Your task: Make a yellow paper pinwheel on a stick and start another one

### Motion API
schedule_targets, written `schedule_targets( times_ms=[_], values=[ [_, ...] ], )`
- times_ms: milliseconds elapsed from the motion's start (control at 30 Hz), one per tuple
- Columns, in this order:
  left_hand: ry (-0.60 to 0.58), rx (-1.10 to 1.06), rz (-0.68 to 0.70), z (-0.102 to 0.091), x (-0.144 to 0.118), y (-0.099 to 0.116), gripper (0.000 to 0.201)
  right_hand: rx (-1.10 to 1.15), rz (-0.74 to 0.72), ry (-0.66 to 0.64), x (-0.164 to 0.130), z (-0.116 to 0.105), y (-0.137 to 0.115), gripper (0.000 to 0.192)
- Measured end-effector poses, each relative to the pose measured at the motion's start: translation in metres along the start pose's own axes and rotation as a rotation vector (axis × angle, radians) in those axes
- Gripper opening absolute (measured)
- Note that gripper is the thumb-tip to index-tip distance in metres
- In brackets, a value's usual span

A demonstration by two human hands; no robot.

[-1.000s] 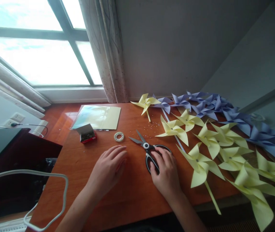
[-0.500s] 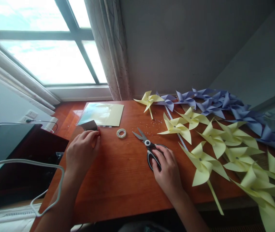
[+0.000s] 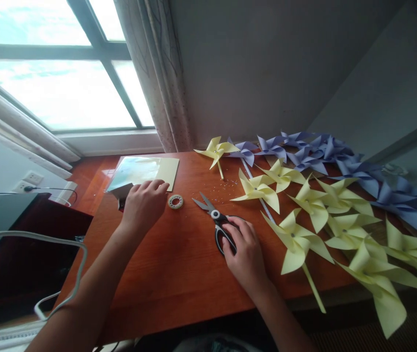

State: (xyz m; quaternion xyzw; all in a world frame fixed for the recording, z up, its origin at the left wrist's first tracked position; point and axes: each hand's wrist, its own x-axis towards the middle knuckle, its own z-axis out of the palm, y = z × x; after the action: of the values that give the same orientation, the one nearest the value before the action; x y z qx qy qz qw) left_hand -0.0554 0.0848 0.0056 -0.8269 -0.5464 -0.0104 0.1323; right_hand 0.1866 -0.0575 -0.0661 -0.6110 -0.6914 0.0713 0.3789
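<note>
My right hand [image 3: 245, 252] is on the black-and-grey handles of a pair of scissors [image 3: 215, 214], fingers and thumb bent over the loops. The scissors lie on the wooden table with their blades apart, pointing away to the left. My left hand [image 3: 144, 203] hovers just left of a small roll of tape [image 3: 175, 201], back up, fingers stretched to the right and nothing seen in them. Behind its wrist sits a small dark box [image 3: 121, 192], partly hidden. Beyond the left hand lie pale yellow sheets [image 3: 170, 171] under a glossy clear sleeve [image 3: 135, 168].
Several yellow paper pinwheels [image 3: 294, 237] cover the right side of the table [image 3: 179, 274], with several purple pinwheels [image 3: 305, 160] behind them. Tiny bits [image 3: 226, 185] are scattered near the far yellow one. A white cable [image 3: 79, 266] loops by my left forearm.
My left hand has left the dark box and moved right, toward the tape roll. My right hand stays on the scissors. The whole view has shifted slightly.
</note>
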Motion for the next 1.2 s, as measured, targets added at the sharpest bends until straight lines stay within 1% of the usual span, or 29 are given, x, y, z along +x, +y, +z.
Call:
schedule_targets(
  times_ms=[133,200,300,400,533,667,867,1000,1100,1200],
  values=[
    [-0.121,0.026,0.006,0.002,0.019,0.000,0.027,0.015,0.017,-0.008,0.000,0.000,0.000,0.026],
    [-0.154,0.021,0.002,0.005,0.023,-0.002,0.026,0.019,0.019,-0.009,0.000,0.000,0.000,0.026],
    [-0.180,0.019,-0.018,0.009,0.024,-0.006,0.029,0.019,0.018,-0.005,0.000,-0.001,0.000,0.026],
    [-0.182,0.016,-0.016,0.006,0.021,-0.009,0.033,0.010,0.013,0.000,0.001,-0.001,0.000,0.026],
    [-0.183,0.005,-0.014,-0.002,0.017,-0.009,0.032,0.006,0.015,-0.005,0.002,-0.002,0.000,0.024],
    [-0.185,0.018,-0.076,-0.006,0.018,-0.008,0.035,0.008,0.021,-0.009,0.001,-0.002,0.000,0.023],
    [-0.159,0.017,-0.183,-0.007,0.018,-0.005,0.041,0.017,0.023,-0.011,0.001,-0.002,0.000,0.024],
    [-0.153,-0.020,-0.186,-0.006,0.016,-0.009,0.049,0.018,0.023,-0.006,0.002,-0.002,-0.001,0.024],
    [-0.172,-0.064,-0.176,-0.003,0.018,-0.016,0.042,0.011,0.022,-0.006,0.002,-0.002,-0.001,0.024],
    [-0.169,-0.096,-0.195,0.002,0.021,-0.021,0.037,0.013,0.022,-0.009,0.002,-0.002,-0.001,0.025]
  ],
)
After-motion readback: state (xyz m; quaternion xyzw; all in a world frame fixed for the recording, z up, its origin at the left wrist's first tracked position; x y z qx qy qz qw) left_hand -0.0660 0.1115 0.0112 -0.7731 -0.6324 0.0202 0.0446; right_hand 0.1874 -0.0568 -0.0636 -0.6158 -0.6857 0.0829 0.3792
